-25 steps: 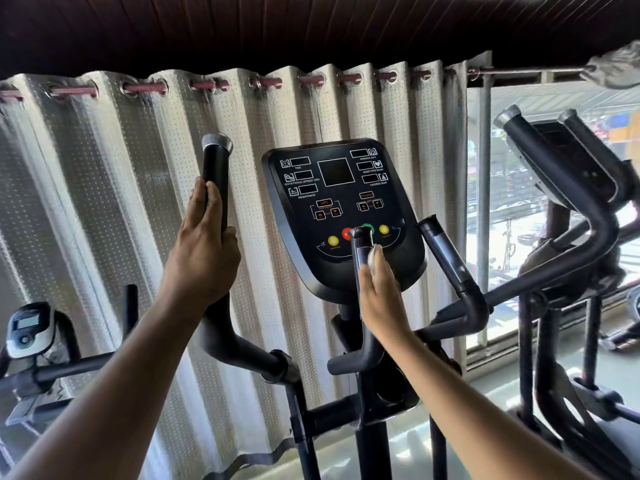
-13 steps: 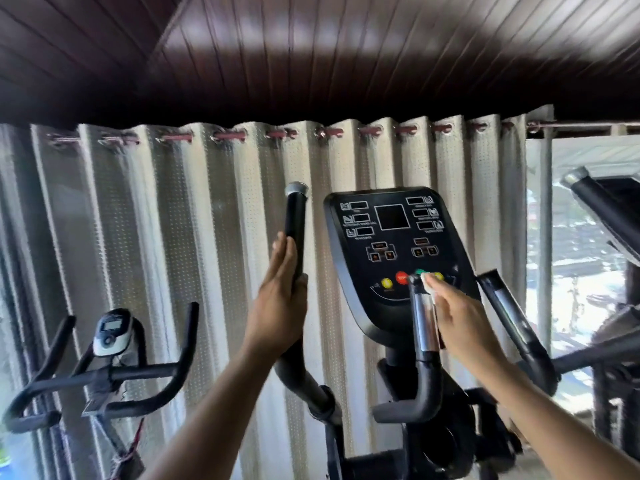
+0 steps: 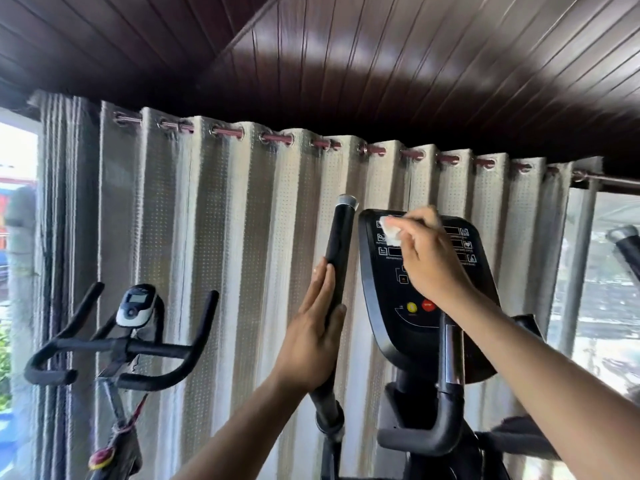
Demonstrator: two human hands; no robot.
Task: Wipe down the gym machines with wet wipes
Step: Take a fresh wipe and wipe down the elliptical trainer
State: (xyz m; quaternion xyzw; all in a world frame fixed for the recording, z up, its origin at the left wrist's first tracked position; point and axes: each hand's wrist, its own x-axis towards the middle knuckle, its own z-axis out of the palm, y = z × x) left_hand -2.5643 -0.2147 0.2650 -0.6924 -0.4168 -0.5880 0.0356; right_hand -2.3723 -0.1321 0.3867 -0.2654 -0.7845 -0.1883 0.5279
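The elliptical machine's black console [image 3: 391,306] with yellow and red buttons stands in front of me, right of centre. My right hand [image 3: 429,258] pinches a small white wet wipe [image 3: 391,232] and holds it against the console's upper left corner. My left hand [image 3: 311,334] rests with straight fingers against the left upright black handlebar [image 3: 341,237], thumb on the near side. A shorter inner handle with a chrome section [image 3: 452,355] rises below my right forearm.
A black exercise bike with a small display [image 3: 135,304] and curved handlebars stands at the left. A pale perforated curtain [image 3: 225,237] hangs behind the machines. Another machine's handle [image 3: 623,237] shows at the right edge beside a window.
My right hand rose from the inner handle to the console's top left with the wipe. The view shifted up and left. My left hand stayed on the upright handlebar.
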